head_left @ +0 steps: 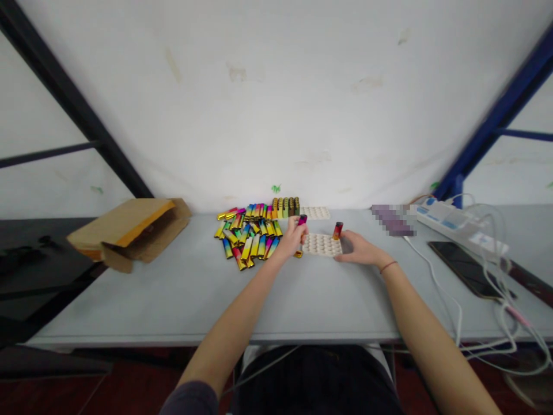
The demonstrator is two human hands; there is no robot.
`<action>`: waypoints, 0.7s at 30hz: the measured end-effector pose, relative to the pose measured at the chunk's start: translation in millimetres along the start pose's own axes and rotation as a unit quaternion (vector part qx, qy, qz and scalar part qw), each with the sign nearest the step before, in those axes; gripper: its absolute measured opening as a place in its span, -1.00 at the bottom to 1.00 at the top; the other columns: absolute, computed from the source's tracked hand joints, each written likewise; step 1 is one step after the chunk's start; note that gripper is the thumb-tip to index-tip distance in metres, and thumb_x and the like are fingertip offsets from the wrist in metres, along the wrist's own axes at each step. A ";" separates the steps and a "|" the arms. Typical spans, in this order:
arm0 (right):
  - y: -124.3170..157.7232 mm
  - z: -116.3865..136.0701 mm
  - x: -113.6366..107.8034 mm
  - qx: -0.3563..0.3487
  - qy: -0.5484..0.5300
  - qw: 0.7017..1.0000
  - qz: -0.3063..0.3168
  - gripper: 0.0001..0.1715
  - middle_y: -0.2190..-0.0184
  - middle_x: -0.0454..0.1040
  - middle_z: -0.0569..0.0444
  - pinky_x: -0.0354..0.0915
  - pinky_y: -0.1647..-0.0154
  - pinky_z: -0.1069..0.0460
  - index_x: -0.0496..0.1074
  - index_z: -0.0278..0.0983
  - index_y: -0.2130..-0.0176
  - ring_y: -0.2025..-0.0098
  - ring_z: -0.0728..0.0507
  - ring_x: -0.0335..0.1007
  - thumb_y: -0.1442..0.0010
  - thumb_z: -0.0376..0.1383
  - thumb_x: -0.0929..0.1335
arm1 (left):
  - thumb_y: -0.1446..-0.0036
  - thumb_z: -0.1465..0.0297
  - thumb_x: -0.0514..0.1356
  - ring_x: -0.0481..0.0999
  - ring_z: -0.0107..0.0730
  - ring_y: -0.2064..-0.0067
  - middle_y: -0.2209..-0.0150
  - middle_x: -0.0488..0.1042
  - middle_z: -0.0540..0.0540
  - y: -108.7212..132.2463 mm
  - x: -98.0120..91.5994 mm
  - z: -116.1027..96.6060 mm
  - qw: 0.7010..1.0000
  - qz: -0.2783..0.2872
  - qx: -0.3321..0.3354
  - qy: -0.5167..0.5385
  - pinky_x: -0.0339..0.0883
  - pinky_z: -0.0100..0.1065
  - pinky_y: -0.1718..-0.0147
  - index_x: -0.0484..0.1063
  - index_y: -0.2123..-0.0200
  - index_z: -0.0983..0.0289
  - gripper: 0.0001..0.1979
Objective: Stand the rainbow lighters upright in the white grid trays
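Observation:
My left hand (294,237) is closed around a shiny purple-red tube (302,219), held upright at the left end of a white tray with rows of small cups (322,245). Part of another gold tube (298,253) shows on the table below that hand. At the tray's right end, my right hand (360,249) grips the edge, thumb at the front corner and fingers behind. A red-orange tube (337,231) stands upright in the tray's far right corner, close to those fingers. To the left lies a loose pile of shiny rainbow and gold tubes (246,248).
Behind, a second white tray (315,212) holds several upright gold tubes (286,207) at its left. An opened cardboard box (125,227) lies far left. On the right are a blurred-out purple item (393,220), a black phone (464,268), a power strip (462,227) and tangled white cables (436,276).

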State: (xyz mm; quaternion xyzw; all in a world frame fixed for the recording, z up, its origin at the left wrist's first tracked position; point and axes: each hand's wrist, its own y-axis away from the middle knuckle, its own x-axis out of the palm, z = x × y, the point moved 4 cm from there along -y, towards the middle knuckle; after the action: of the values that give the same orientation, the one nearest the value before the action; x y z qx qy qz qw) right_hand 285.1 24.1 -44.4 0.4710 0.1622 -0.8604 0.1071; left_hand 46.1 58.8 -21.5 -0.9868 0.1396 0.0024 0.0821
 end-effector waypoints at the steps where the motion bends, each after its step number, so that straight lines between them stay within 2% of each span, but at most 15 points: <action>1: 0.1 -0.4 0.1 -0.002 -0.001 1.000 0.000 -0.23 -0.11 0.57 -0.18 0.34 -0.25 -0.32 0.47 -0.27 -0.16 -0.15 -0.45 0.48 -0.02 -0.07 0.57 | -0.23 0.38 0.12 0.32 -0.48 0.53 0.54 0.33 -0.18 0.9 1.0 -1.2 0.999 -0.005 -0.015 0.036 0.22 -0.47 0.44 0.19 0.19 0.15 -0.88; 4: -0.3 -1.0 0.3 -0.004 -0.001 1.000 0.005 -0.21 -0.12 0.56 -0.19 0.34 -0.26 -0.32 0.47 -0.29 -0.17 -0.16 -0.46 0.48 -0.03 -0.05 0.57 | -0.25 0.27 0.07 0.18 -0.52 0.61 0.57 0.29 -0.15 2.5 5.0 -7.5 0.990 -0.014 -0.056 0.131 0.07 -0.49 0.57 0.21 0.28 0.17 -0.88; 7: -1.0 -0.5 0.3 -0.002 0.004 1.000 0.009 -0.19 -0.12 0.56 -0.23 0.34 -0.26 -0.33 0.47 -0.32 -0.17 -0.15 -0.48 0.48 -0.03 -0.03 0.56 | -0.31 0.07 -0.04 0.10 -0.53 0.64 0.65 0.17 -0.11 6.1 9.4 -14.0 0.977 -0.014 -0.095 0.192 0.00 -0.48 0.63 0.23 0.44 0.20 -0.61; 9: -1.2 -0.3 0.3 -0.002 0.006 1.000 0.009 -0.19 -0.11 0.57 -0.22 0.34 -0.25 -0.32 0.47 -0.32 -0.17 -0.14 -0.47 0.49 -0.03 -0.02 0.56 | -0.32 0.00 -0.09 0.07 -0.53 0.65 0.67 0.10 -0.10 9.9 11.9 -16.5 0.970 -0.014 -0.116 0.214 -0.02 -0.48 0.64 0.21 0.53 0.20 -0.49; 15: -1.6 -3.9 1.9 -0.003 0.009 1.000 0.001 -0.22 -0.09 0.59 -0.17 0.36 -0.24 -0.31 0.48 -0.28 -0.15 -0.12 -0.45 0.51 -0.01 -0.04 0.57 | -0.33 0.09 -0.12 -0.04 -0.58 0.68 0.70 0.00 -0.11 15.1 18.7 -8.3 0.958 0.007 -0.176 0.227 -0.10 -0.50 0.68 0.11 0.64 0.20 -0.47; 21: -2.1 -4.7 2.4 -0.011 0.003 1.000 -0.001 -0.22 -0.08 0.59 -0.18 0.37 -0.22 -0.32 0.48 -0.28 -0.15 -0.10 -0.47 0.51 -0.02 -0.02 0.56 | -0.32 0.13 -0.12 -0.09 -0.60 0.70 0.70 -0.02 -0.12 13.5 20.9 -0.4 0.954 0.021 -0.194 0.228 -0.16 -0.51 0.69 0.09 0.64 0.20 -0.50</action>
State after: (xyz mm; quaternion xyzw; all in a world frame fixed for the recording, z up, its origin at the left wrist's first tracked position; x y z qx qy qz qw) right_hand 286.7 27.7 -48.4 0.4719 0.1726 -0.8574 0.1113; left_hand 62.4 40.2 -23.8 -0.9549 0.1719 -0.1943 -0.1446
